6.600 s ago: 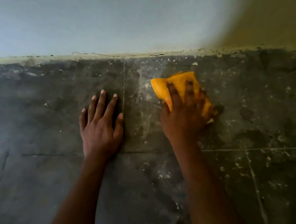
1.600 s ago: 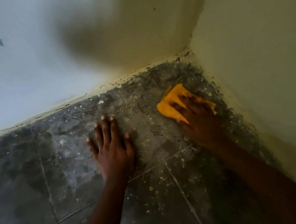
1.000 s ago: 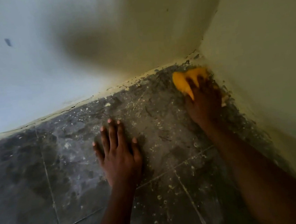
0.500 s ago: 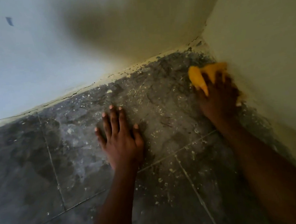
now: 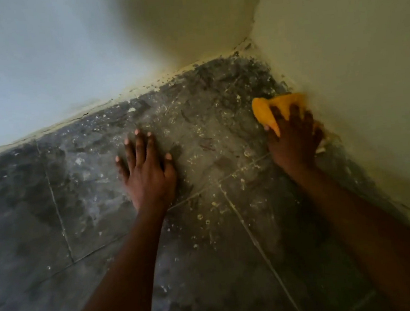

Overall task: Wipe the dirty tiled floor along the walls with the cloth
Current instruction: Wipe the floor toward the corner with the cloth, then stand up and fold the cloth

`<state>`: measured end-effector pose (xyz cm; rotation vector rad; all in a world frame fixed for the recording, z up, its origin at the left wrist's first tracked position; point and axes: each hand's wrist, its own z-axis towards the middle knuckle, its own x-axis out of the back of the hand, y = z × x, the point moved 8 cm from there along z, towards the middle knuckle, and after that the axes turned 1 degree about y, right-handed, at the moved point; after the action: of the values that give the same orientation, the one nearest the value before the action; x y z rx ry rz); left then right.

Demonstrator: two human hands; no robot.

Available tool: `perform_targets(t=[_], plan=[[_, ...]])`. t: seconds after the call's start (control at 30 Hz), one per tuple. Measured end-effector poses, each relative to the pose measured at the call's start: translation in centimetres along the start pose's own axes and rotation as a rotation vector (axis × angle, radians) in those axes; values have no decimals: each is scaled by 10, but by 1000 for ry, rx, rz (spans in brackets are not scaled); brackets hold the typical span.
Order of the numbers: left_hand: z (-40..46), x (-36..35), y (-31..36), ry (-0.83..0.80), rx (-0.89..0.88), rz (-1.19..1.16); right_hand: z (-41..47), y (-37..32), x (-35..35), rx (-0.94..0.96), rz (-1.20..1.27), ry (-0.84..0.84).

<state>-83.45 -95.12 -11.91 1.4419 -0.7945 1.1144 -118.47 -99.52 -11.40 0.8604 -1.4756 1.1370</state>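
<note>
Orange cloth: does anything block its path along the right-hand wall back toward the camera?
Nothing visible does. The orange cloth sits under the right hand against the right-hand wall; only speckled, dirty tiled floor lies along it.

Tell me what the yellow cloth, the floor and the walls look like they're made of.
Cloth: soft fabric, possibly microfibre; it bunches under the right hand.
Floor: dark stone-look tile with grout lines, matte under dust and pale specks.
Walls: pale painted plaster, matte, chipped along the base.
</note>
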Motion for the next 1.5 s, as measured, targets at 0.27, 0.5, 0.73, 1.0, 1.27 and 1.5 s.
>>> perform_targets(t=[0.27, 0.5, 0.73, 1.0, 1.27, 1.5], plan=[[-25, 3, 12, -61, -97, -13, -109, 13, -5, 415, -26, -142], [-37, 0, 12, -109, -94, -82, -67, 77, 15, -142, 80, -98], [-83, 14, 50, -119, 87, -510, -145, 21, 35, 356, 228, -295], [-134, 67, 135, -450, 312, -1221, -167, -3, 129, -142, 1100, -353], [-120, 324, 166, -361, 95, -1033, -222, -97, 339, -383, 1447, -439], [-128, 650, 186, -254, -16, -840, -294, -228, 606, -362, 1618, -532]])
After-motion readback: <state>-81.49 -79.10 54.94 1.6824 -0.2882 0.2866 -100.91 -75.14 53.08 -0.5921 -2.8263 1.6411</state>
